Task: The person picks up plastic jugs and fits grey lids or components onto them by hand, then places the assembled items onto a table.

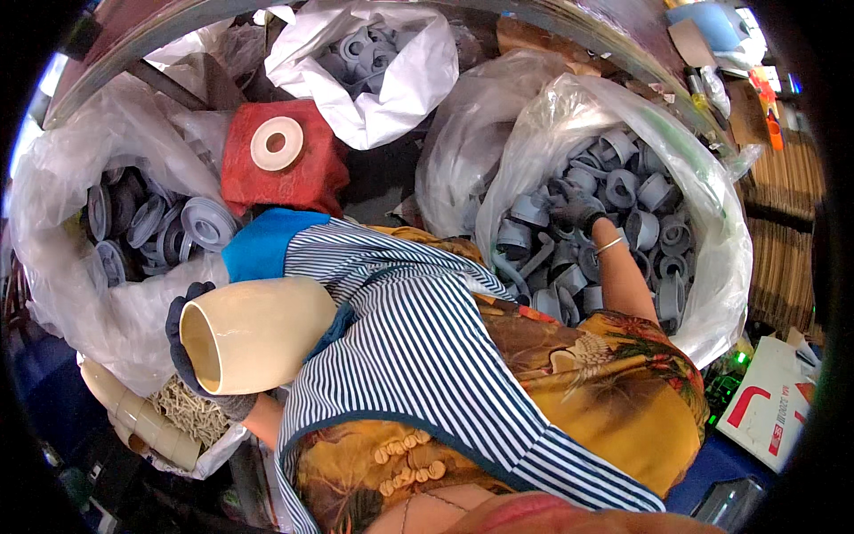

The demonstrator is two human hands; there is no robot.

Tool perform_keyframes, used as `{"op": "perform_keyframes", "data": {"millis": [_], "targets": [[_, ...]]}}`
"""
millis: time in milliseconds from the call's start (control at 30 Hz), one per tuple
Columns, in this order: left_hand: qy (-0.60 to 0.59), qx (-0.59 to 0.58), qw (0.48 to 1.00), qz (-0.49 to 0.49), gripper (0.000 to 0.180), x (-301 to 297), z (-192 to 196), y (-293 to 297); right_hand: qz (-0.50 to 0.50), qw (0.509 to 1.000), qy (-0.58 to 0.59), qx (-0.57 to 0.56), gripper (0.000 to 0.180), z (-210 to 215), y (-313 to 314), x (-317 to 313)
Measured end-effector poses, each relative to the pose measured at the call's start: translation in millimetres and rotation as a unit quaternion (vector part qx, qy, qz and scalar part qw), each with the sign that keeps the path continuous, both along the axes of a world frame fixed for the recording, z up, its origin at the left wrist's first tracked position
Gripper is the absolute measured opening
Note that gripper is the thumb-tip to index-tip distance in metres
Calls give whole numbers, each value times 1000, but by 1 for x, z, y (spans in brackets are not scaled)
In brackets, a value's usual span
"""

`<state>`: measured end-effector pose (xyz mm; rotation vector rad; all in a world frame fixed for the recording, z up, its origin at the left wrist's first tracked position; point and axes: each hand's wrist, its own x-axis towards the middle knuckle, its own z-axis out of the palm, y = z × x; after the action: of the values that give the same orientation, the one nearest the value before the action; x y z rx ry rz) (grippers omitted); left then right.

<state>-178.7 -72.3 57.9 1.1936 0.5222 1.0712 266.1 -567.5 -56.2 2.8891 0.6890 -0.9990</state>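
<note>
Cream fitting point(285, 334) hides much of left hand point(178, 343); fingertips of right hand point(580, 212) vanish among gray fittings point(640, 230).
Pale pieces point(191, 411) at lower left are too small to identify; the lower edge crops the wearer's face point(569, 521).

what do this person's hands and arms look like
The left hand wears a dark blue glove with a grey cuff. The right hand has a dark grey glove, a pale wrist bangle and a patterned yellow-brown sleeve.

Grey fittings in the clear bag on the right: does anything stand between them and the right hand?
Nothing visible does: the gloved right hand is down among the grey fittings, inside the open clear bag.
</note>
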Motion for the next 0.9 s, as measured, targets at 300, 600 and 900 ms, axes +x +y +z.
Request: {"op": "perform_keyframes", "data": {"millis": [300,600,900], "targets": [[5,16,1000,25,44,-20,-22,0,-99,958,-242,121,86,-45,38,-25],[-52,19,998,28,44,-13,-28,0,255,874,-279,305,75,136,240,-59],[6,51,985,164,47,-82,-39,-9,37,768,401,497,41,54,381,-160]]}}
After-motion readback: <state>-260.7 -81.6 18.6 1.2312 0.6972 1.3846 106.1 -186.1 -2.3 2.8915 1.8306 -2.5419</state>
